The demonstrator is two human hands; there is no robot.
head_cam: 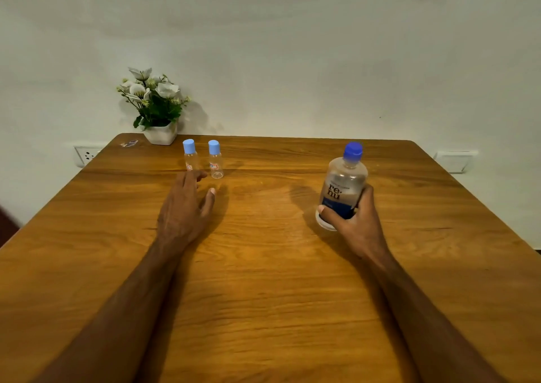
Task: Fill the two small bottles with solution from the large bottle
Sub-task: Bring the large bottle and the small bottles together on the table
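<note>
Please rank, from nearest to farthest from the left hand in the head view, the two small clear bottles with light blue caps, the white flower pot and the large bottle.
From the left hand:
1. Left small clear bottle with light blue cap, at the fingertips.
2. Right small clear bottle with light blue cap, just beside it.
3. White flower pot, at the table's far left.
4. Large clear bottle with dark blue cap, across in the right hand.

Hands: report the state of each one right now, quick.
Left hand: open, empty, fingers reaching toward the two small bottles.
Right hand: closed around the large bottle, which is tilted and still capped.
</note>
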